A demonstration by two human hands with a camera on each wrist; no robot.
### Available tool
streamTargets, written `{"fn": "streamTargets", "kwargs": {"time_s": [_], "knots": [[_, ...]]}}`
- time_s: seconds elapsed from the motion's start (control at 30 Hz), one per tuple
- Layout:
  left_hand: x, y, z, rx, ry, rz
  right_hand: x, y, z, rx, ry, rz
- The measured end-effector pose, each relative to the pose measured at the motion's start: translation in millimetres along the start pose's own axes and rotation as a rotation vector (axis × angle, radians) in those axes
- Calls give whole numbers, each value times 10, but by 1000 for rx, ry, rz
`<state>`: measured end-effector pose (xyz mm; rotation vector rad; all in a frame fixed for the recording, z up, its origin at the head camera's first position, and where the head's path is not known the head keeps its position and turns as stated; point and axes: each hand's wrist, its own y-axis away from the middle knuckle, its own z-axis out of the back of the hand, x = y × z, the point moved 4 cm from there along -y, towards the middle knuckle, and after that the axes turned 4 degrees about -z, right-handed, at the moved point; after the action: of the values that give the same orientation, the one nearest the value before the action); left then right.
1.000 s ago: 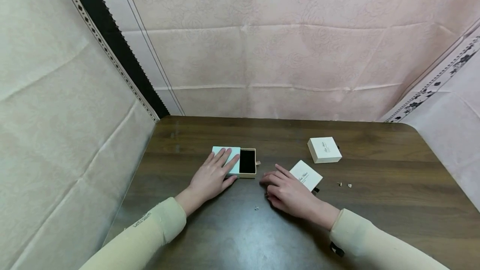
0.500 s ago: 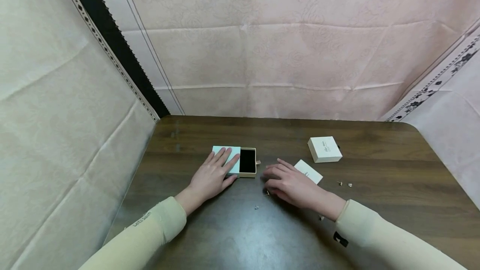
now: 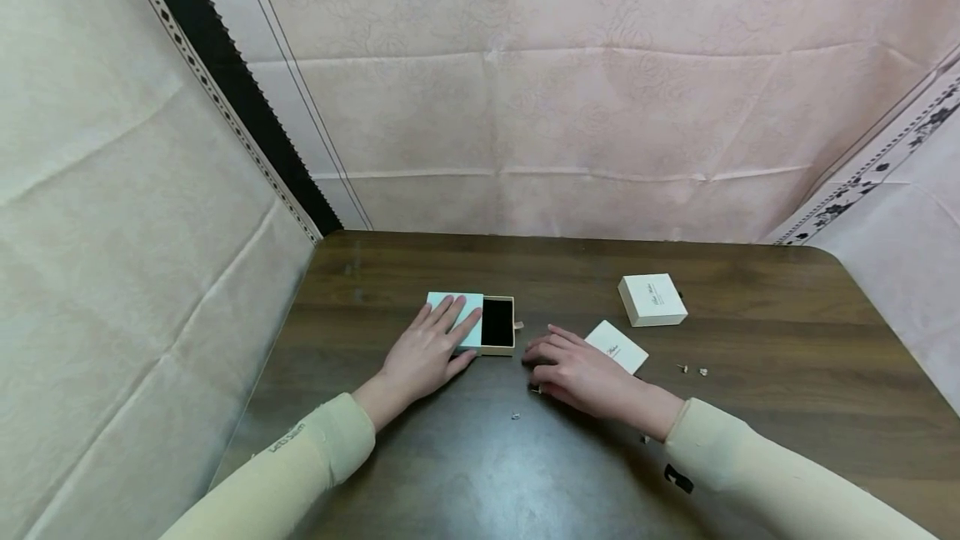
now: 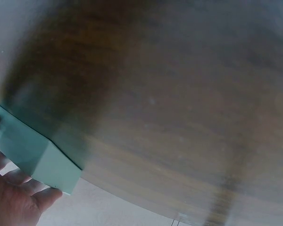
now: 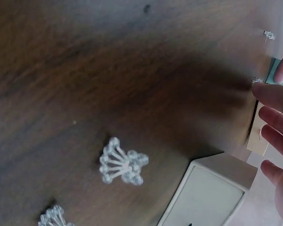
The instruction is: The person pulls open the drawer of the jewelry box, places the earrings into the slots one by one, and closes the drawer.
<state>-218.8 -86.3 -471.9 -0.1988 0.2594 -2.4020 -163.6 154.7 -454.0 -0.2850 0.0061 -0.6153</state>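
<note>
My left hand (image 3: 422,354) lies flat with straight fingers on the light-blue sleeve (image 3: 472,327) of a small drawer box. The box's drawer (image 3: 497,322), lined in black, is slid partly out to the right. My right hand (image 3: 573,369) is low over the table with loosely bent fingers. Its thumb tip is right at a small sparkly earring (image 5: 256,80). Another beaded, fan-shaped earring (image 5: 122,164) lies closer to the right wrist camera, and part of a similar earring (image 5: 55,216) shows below it.
A white box (image 3: 617,348) sits partly hidden behind the right hand. Farther back stands a second white box (image 3: 652,300). Two small earrings (image 3: 702,372) lie to the right, one earring (image 3: 515,416) lies between the hands, and one (image 3: 645,439) is beside the right forearm.
My right hand has shifted slightly over the same spot, and its forearm moved a little right, uncovering an earring beside it. The left hand and the blue box have stayed put.
</note>
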Motion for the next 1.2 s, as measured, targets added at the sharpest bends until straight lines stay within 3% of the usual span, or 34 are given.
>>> {"fn": "streamTargets", "kwargs": {"time_s": [0.43, 0.67, 0.97, 1.2], "knots": [[1, -1, 12, 39, -9, 10, 46, -22, -9, -7, -27, 2], [-1, 9, 21, 5, 9, 0, 21, -72, 113, -36, -147, -94], [-3, 7, 18, 17, 15, 9, -105, -260, 320, 18, -243, -224], [-17, 11, 20, -3, 28, 5, -211, -417, 418, 30, -269, -263]]}}
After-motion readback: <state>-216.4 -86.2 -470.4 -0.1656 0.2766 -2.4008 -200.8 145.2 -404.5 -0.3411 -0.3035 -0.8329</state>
